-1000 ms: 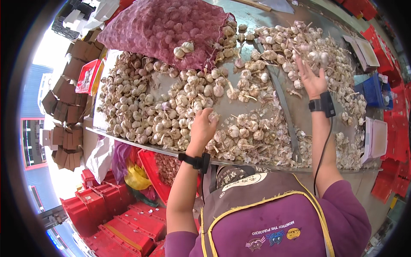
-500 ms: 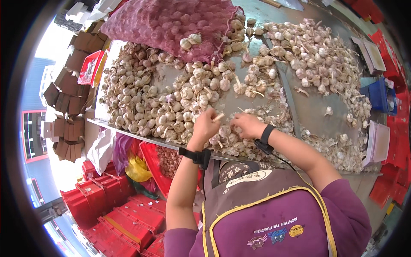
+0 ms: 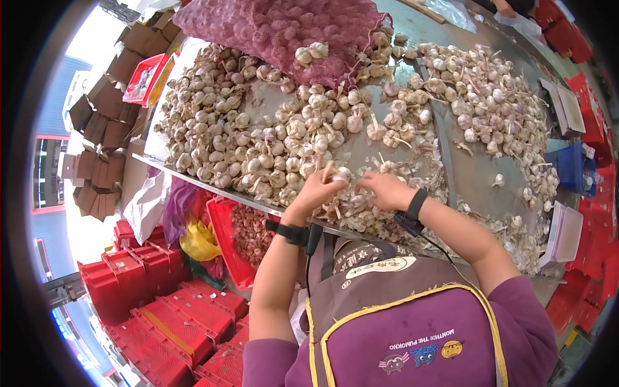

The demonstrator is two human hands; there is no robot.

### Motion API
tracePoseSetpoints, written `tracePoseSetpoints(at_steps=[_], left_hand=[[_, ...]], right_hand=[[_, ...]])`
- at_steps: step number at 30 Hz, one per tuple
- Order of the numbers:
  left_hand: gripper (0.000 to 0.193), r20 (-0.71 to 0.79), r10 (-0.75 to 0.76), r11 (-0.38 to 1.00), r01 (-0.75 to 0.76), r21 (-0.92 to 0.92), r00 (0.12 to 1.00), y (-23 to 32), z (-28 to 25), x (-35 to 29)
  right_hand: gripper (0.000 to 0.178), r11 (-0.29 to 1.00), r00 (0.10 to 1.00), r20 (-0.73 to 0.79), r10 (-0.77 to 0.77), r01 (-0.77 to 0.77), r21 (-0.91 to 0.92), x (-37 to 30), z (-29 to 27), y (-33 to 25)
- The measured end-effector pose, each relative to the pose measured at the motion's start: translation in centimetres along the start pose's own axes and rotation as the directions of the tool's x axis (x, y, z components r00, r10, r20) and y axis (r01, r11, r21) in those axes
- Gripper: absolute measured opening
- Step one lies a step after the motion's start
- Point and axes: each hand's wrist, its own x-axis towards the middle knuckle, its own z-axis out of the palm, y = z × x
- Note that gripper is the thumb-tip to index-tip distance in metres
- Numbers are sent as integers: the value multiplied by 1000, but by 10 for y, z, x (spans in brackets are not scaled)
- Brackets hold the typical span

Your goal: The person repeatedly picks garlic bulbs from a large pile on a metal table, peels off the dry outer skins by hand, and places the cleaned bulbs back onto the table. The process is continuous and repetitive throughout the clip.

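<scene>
My left hand [image 3: 320, 189] is closed around a garlic bulb [image 3: 342, 174], whose pale round head shows beyond the fingertips. Just to its right is my right hand [image 3: 391, 191], its fingers curled together and pointing at the bulb, a small gap apart from it. Whatever the right fingers pinch, if anything, is too small to tell. Both hands are over the near edge of a metal table [image 3: 251, 108], above loose garlic skins [image 3: 367, 216]. A large heap of garlic bulbs [image 3: 213, 129] spreads to the left of my hands.
A purple mesh sack of garlic [image 3: 271, 32] lies at the back. Another garlic heap [image 3: 480, 97] sits right of a metal divider [image 3: 445, 151]. Below the left edge are a red crate of cloves [image 3: 248, 235] and red crates [image 3: 174, 322]. Another person's hand [image 3: 504, 8] shows far right.
The garlic in my left hand has turned so its round head shows. My right hand has moved slightly right of it. The whole view has shifted a little.
</scene>
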Motion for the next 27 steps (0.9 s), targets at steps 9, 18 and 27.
tracePoseSetpoints(at_steps=[9, 18, 27], left_hand=[[56, 162, 212, 543, 22, -839, 964, 2, -1, -61], [36, -327, 116, 712, -308, -630, 938, 29, 41, -65], [54, -83, 613, 731, -524, 437, 786, 64, 78, -67]], right_hand=[[34, 974, 971, 225, -86, 130, -188, 20, 26, -5], [46, -343, 849, 525, 55, -478, 809, 7, -26, -16], [42, -791, 971, 231, 59, -95, 604, -37, -22, 5]])
